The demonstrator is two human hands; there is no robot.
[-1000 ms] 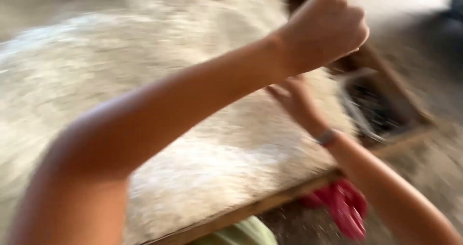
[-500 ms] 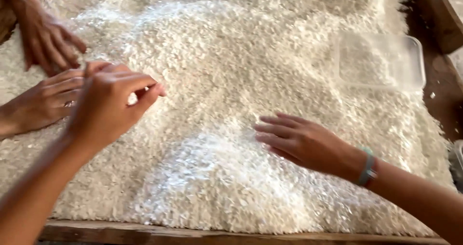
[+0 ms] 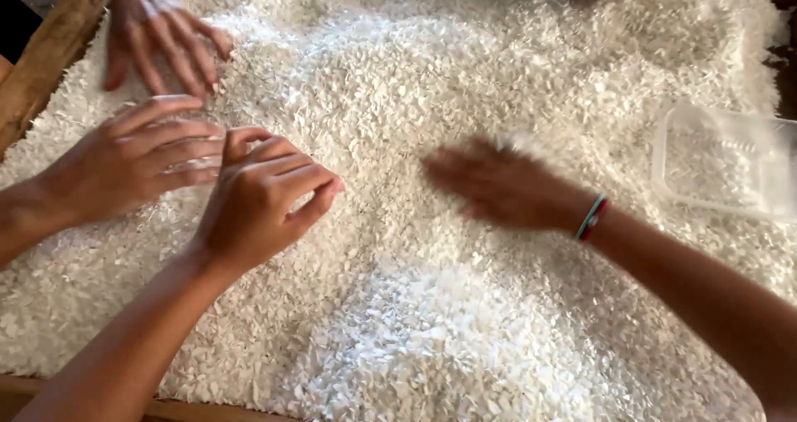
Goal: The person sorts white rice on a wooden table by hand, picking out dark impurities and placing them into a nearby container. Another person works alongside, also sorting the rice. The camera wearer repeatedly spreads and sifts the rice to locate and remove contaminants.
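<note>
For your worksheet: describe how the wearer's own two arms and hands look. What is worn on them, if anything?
Both forearms are bare, with no sleeves or gloves in view. The right hand is motion-blurred; its wrist carries thin bracelets in pale teal, red and a dark band. The left hand shows no ring, watch or band.

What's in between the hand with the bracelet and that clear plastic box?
Only the white flakes. In the head view, the right hand and the clear plastic box are apart, with just a strip of the flake pile between them.
</note>
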